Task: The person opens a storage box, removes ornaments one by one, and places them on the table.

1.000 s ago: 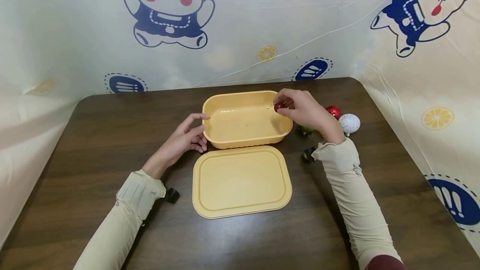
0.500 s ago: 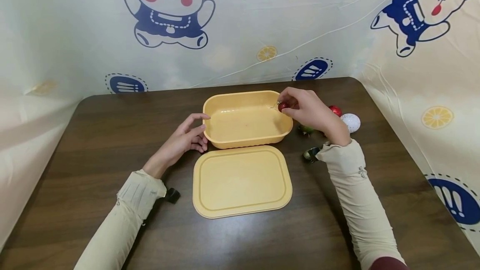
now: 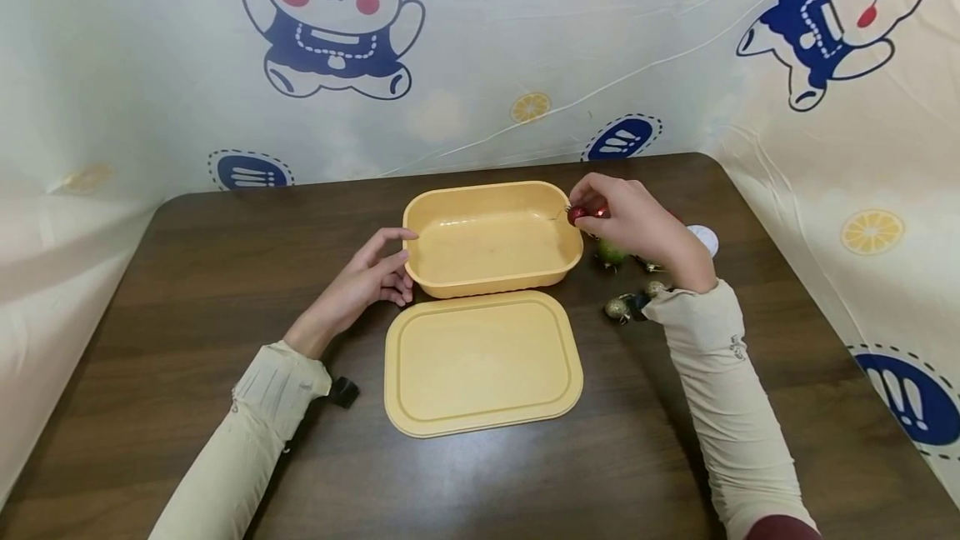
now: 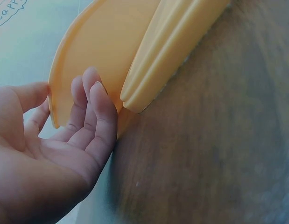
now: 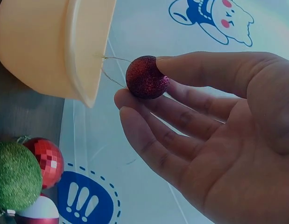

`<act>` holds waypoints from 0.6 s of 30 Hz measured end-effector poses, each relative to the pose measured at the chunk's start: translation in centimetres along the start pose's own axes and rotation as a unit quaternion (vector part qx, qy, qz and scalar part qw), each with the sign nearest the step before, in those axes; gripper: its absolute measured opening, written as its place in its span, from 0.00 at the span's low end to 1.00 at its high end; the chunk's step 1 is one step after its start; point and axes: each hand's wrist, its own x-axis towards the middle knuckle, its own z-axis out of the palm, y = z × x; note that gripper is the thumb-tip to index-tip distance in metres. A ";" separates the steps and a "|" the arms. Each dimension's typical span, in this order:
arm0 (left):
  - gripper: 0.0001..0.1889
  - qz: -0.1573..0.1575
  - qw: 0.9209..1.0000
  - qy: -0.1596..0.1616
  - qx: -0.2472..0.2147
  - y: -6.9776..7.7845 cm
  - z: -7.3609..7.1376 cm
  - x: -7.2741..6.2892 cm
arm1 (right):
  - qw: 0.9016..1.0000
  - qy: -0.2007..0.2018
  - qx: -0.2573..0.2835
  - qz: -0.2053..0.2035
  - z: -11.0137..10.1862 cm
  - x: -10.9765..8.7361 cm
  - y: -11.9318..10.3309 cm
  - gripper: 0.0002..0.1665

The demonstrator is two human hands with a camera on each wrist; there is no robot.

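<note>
My right hand (image 3: 633, 219) pinches a small dark red glitter Christmas bauble (image 5: 146, 77) between thumb and fingertips. In the head view it hangs by the right rim of a yellow plastic box (image 3: 491, 283), a thin gold thread loop reaching toward the box. At the box's left end, my left hand (image 3: 356, 286) holds the rim between thumb and forefinger, the forefinger tip lying over the edge. The remaining left fingers bend loosely beside the outer wall, as the left wrist view shows. Nothing lies inside the box.
A yellow lid (image 3: 483, 365) lies flat in front of the box. Right of it are a green bauble (image 3: 611, 253), a white bauble (image 3: 705, 238) and gold baubles (image 3: 618, 309), partly behind my right arm. A faceted red bauble (image 5: 46, 161) shows in the right wrist view.
My right hand has shifted right with the dark red bauble, from over the box's inside to its right rim. Gold baubles have come out from behind the sleeve. The left hand stays put.
</note>
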 end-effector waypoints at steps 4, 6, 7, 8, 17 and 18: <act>0.23 -0.001 1.000 0.001 0.000 0.0 0.0 0.0 | 1.000 0.004 0.013 0.019 -0.5 -0.3 0.2 0.21; 0.23 -0.001 1.000 0.001 0.000 0.0 0.0 -0.1 | 1.000 0.007 0.013 0.023 -0.8 -0.5 0.2 0.21; 0.23 0.000 1.000 0.000 0.001 0.0 -0.1 -0.1 | 1.000 0.009 0.011 0.023 -0.9 -0.6 0.3 0.20; 0.23 -0.001 1.000 0.001 0.001 0.0 -0.1 -0.1 | 1.000 0.011 0.009 0.023 -1.0 -0.7 0.3 0.19; 0.22 -0.001 1.000 0.002 0.004 0.0 -0.1 -0.2 | 0.999 0.025 -0.001 0.022 -1.5 -1.4 0.4 0.11; 0.22 -0.001 1.000 0.001 0.003 0.0 -0.1 -0.2 | 0.999 0.026 -0.006 0.022 -1.5 -1.5 0.5 0.11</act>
